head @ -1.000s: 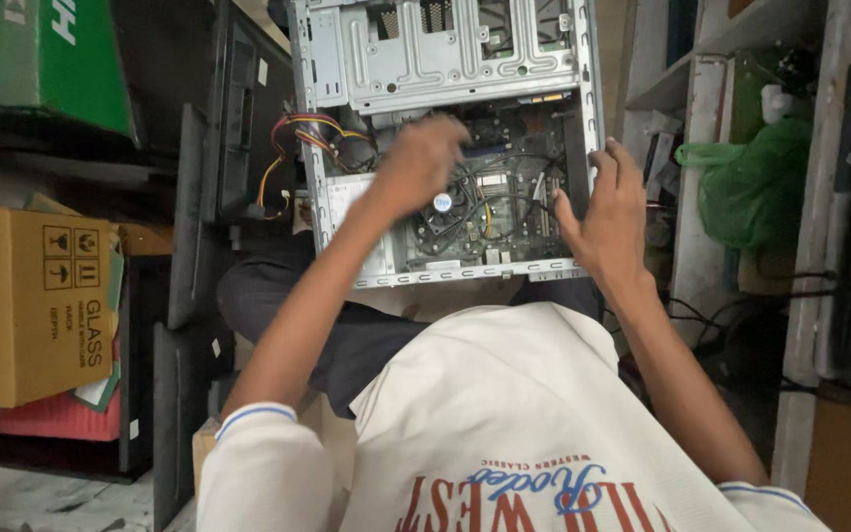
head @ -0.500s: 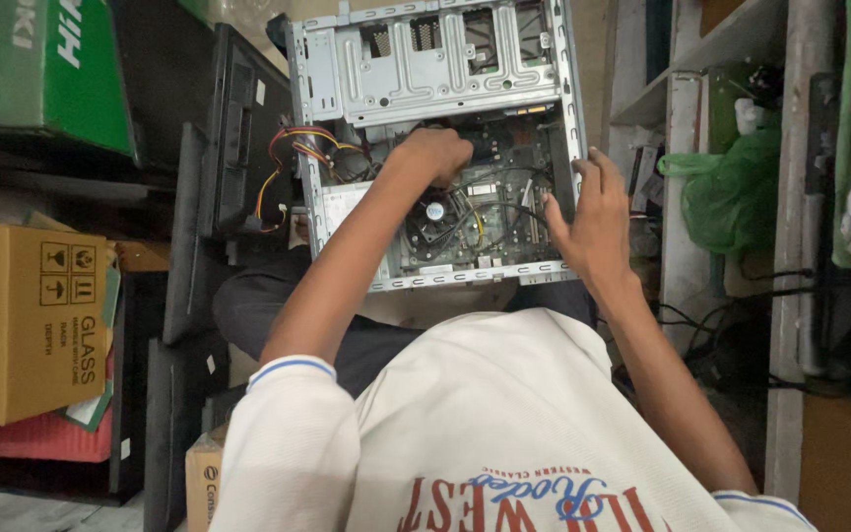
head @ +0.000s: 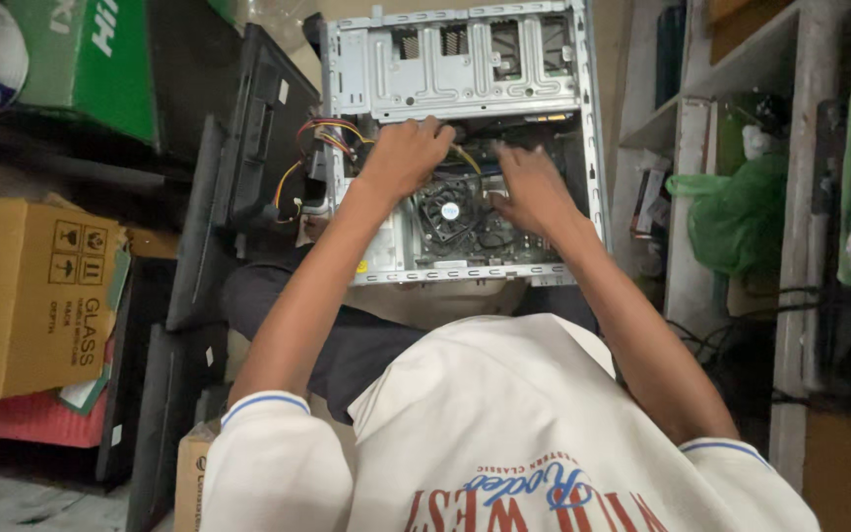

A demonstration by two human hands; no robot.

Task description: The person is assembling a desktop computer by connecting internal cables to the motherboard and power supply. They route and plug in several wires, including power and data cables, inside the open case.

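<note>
Two hands are inside the open computer case (head: 465,148), which lies on its side in front of your knees with the bare drive cage at its far end. Your left hand (head: 408,156) sits over the upper left part of the motherboard, next to the bundle of yellow, red and black power cables (head: 322,138); its fingers curl down, but whether that grip is clamped on a cable or connector is hidden beneath the hand, so I cannot tell. Your right hand (head: 534,187) rests just beside the round black CPU fan (head: 448,210), fingers bent towards the board, and its grip is likewise hidden. Judging from this, work by touch only on connector bodies, not on the wires. Pull or press straight, keep your knuckles clear of the fan blades, and mind the case's sharp sheet-metal edges at your wrists.
</note>
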